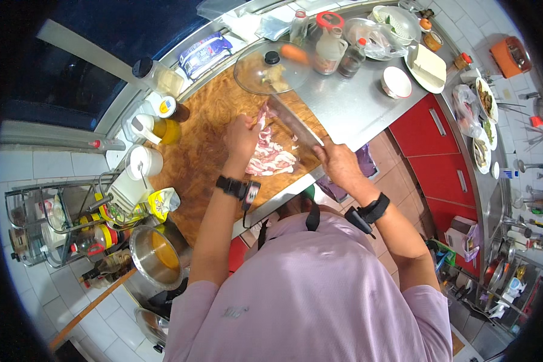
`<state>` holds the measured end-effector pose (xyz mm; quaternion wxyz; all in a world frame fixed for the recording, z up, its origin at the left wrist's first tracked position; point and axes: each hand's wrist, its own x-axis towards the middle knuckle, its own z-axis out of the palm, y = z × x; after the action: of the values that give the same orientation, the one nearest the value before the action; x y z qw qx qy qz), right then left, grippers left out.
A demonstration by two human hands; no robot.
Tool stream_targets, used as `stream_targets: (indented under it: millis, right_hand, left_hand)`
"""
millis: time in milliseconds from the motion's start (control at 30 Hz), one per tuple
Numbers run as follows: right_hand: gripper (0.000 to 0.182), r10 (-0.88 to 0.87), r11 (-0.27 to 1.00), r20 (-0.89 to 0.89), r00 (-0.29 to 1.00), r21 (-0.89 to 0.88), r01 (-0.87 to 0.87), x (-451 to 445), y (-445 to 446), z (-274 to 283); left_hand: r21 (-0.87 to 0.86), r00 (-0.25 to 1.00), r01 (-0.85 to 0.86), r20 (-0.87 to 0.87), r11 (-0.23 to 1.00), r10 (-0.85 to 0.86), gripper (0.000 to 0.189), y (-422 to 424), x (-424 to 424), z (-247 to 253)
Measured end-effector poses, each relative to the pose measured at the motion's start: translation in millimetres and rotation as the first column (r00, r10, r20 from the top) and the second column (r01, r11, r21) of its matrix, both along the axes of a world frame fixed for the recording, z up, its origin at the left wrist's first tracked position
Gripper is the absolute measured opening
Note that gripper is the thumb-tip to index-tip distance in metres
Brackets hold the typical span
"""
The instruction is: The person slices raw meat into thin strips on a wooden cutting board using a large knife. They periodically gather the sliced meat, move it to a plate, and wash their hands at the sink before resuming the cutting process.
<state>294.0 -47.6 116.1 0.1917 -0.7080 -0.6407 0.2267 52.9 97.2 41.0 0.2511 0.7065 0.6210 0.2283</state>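
Note:
My right hand (340,164) grips the handle of a broad-bladed cleaver (295,118). Its blade slants up and to the left across the wooden cutting board (199,149). Against the upper piece of raw meat (266,112), beside the blade, rests my left hand (242,138) with its fingers bent; whether they pinch the meat cannot be made out. A pile of sliced raw meat (271,158), pink with white fat, lies between my hands. Small scraps of meat (294,138) lie right of the pile, near the cleaver.
A glass lid (253,74) with a black knob lies at the board's far edge, by a carrot (294,53). Bottles (353,59) and a white bowl (396,82) stand on the steel counter (344,104). Left are an oil jug (165,132) and a metal pot (156,258).

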Motion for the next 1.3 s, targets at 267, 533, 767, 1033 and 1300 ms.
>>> stream_targets:
  millis: [267, 533, 767, 1033, 1300]
  right_hand:
    - [0.030, 0.018, 0.999, -0.052, 0.998, -0.038, -0.020, 36.4, -21.3, -3.0]
    - [0.028, 0.154, 0.984, -0.095, 0.983, -0.071, -0.161, 54.4, -20.8, 3.0]
    - [0.028, 0.262, 0.963, -0.138, 0.955, -0.028, -0.269, 61.6, -14.8, 2.3]
    - [0.028, 0.494, 0.834, -0.254, 0.832, -0.132, -0.536, 12.9, -0.1, -4.1]
    - [0.031, 0.443, 0.863, -0.118, 0.889, -0.212, -0.459, -26.8, 28.1, -24.6]
  left_hand:
    - [-0.169, 0.981, -0.031, -0.196, 0.985, -0.003, 0.021, 41.0, 12.0, -38.8]
    - [-0.150, 0.989, 0.119, -0.067, 0.981, -0.131, 0.038, 27.6, 9.2, -10.0]
    - [-0.144, 0.983, -0.093, 0.145, 0.985, 0.114, 0.029, 34.1, -3.5, -26.9]
    - [-0.543, 0.866, -0.037, 0.402, 0.839, 0.298, 0.029, 6.0, -73.6, 95.0]
    - [-0.691, 0.850, -0.005, 0.377, 0.723, 0.367, 0.026, -75.5, -115.4, 120.1]
